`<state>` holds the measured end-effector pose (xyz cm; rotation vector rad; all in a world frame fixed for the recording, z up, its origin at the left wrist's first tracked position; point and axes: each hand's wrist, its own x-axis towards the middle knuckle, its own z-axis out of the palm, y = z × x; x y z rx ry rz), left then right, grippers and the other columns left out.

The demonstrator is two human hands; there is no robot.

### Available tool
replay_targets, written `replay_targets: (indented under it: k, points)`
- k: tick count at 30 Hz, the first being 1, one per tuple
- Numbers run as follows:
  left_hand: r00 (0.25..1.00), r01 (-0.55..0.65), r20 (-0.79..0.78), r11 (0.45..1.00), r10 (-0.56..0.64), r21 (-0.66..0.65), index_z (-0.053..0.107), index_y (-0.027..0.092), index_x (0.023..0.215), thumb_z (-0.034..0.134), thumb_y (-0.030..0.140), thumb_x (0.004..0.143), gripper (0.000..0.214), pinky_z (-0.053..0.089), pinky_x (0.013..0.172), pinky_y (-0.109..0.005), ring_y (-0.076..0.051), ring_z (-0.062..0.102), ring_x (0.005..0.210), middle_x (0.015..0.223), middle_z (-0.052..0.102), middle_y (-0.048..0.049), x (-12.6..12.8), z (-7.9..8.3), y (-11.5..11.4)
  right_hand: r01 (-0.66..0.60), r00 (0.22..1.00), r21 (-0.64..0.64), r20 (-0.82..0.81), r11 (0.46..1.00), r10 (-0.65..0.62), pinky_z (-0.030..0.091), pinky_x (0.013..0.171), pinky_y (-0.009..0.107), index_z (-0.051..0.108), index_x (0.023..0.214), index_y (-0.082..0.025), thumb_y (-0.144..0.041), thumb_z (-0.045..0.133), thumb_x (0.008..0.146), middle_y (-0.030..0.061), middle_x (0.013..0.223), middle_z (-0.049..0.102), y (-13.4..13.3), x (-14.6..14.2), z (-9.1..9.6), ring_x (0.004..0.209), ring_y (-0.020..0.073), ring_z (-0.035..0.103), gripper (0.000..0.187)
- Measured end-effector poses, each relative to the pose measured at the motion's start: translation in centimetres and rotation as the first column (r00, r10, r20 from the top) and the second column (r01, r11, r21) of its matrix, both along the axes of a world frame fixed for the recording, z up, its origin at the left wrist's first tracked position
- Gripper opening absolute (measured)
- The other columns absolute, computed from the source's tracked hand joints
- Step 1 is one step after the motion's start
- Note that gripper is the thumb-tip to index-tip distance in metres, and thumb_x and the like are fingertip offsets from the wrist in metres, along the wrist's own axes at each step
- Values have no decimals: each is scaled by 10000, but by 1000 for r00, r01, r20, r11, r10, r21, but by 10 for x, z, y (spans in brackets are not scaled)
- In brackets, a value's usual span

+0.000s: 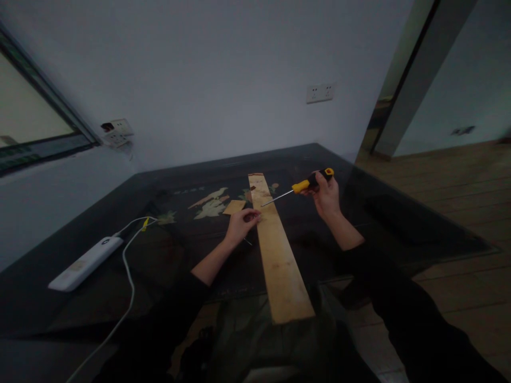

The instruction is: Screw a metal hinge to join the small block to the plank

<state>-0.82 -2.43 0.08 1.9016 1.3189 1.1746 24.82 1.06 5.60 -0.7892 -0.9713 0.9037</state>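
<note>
Dim room, dark worktop (159,266): we work at long pale plank (279,260), which lies lengthwise away from us, near end overhanging worktop edge. Right hand (327,196) wraps screwdriver (297,187) handle, grip fully closed, shaft angled down-left, tip hovering just over plank. Left hand (241,223) rests at plank's left edge, fingertips pinched; whether they hold anything, we cannot tell. Small wood offcut (234,207) lies just beyond. Our judgement: steady shaft, fingers clear of tip, plank pinned flat.
</note>
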Motion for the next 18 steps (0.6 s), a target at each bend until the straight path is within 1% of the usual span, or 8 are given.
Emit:
replay_targets:
  k: [6, 12, 18]
  points:
    - [1000, -23, -7, 1000, 23, 18, 735, 157, 897, 717, 283, 759, 188, 416, 589, -241, -131, 552, 622, 721, 673, -14, -1, -2, 1, -67, 998, 46, 10, 997, 66, 484, 442, 280, 498, 914, -234, -584, 734, 632, -40, 662, 578, 1, -5, -4, 445, 126, 576, 508]
    - [999, -30, 17, 999, 30, 25, 734, 152, 887, 723, 246, 750, 166, 411, 582, -234, -122, 543, 607, 693, 658, -9, -1, -4, 3, -98, 995, 86, 40, 991, 95, 501, 441, 276, 501, 928, -242, -561, 742, 652, -37, 700, 599, 1, -8, -9, 452, 120, 584, 485]
    - [999, -25, 34, 1000, 25, 6, 733, 146, 908, 717, 254, 757, 186, 417, 586, -234, -126, 552, 613, 693, 661, -12, -1, -6, 3, -127, 990, 83, 78, 988, 121, 505, 445, 298, 488, 940, -242, -565, 740, 657, -44, 662, 594, -3, -8, -5, 426, 133, 580, 498]
